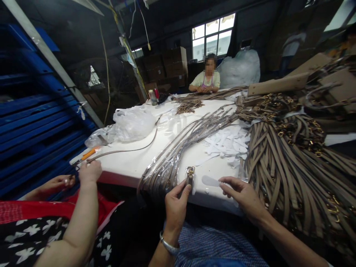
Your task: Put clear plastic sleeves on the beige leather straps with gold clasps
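While the left fingers (185, 193) pinch a buckled strap (189, 180), the right fingers (231, 180) nip one pale slip's end (210, 181)

Left of the plastic-wrapped straps (178, 152), bare white table (125, 162) is giving a hand room to pass, though a loose strap (133, 150) is crossing it, a plastic bag (133, 124) is bulging up and a co-worker's hand (90, 171) is blocking the edge. Right of the plastic-wrapped straps, paper scraps (228, 142) are littering the surface and, farther right, a strap heap (280, 167) is blocking passage.
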Demonstrator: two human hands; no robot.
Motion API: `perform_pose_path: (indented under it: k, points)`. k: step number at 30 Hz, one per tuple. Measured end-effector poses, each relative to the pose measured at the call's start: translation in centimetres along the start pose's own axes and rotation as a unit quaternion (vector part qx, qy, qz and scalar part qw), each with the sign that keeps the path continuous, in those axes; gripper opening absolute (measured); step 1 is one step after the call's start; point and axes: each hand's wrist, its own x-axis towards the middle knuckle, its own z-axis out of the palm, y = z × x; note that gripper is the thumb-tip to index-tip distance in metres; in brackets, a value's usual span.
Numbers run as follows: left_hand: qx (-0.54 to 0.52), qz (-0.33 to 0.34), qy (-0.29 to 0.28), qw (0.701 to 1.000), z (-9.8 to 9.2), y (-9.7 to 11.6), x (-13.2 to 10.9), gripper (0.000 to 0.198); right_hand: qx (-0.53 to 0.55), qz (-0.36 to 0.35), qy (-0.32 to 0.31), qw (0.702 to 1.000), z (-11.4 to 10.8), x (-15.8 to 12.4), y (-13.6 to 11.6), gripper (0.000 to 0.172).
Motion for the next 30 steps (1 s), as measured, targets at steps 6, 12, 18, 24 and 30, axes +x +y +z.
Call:
perform_pose_path:
  k: [6, 12, 18, 24, 30]
  points:
    - [0.015, 0.019, -0.023, 0.999, 0.7, 0.6, -0.1, 0.032, 0.021, 0.015, -0.031, 0.999, 1.2, -0.4, 0.9, 0.036]
    - [0.021, 0.02, -0.012, 0.999, 1.0, 0.7, 0.0, 0.032, 0.144, 0.044, -0.045, 0.988, 1.6, -0.3, 1.5, 0.038]
    - [0.033, 0.024, -0.023, 0.999, 1.1, 0.9, 0.0, 0.032, 0.162, 0.039, -0.048, 0.985, 1.7, -0.2, 2.0, 0.043]
    - [0.035, 0.032, -0.028, 0.998, 1.3, 1.2, 0.1, 0.032, 0.188, 0.057, -0.05, 0.979, 2.0, -0.4, 2.1, 0.044]
    - [0.104, 0.054, -0.005, 0.993, 1.4, 0.7, 0.1, 0.031, 0.137, 0.058, -0.033, 0.988, 2.1, 0.1, 3.0, 0.04]
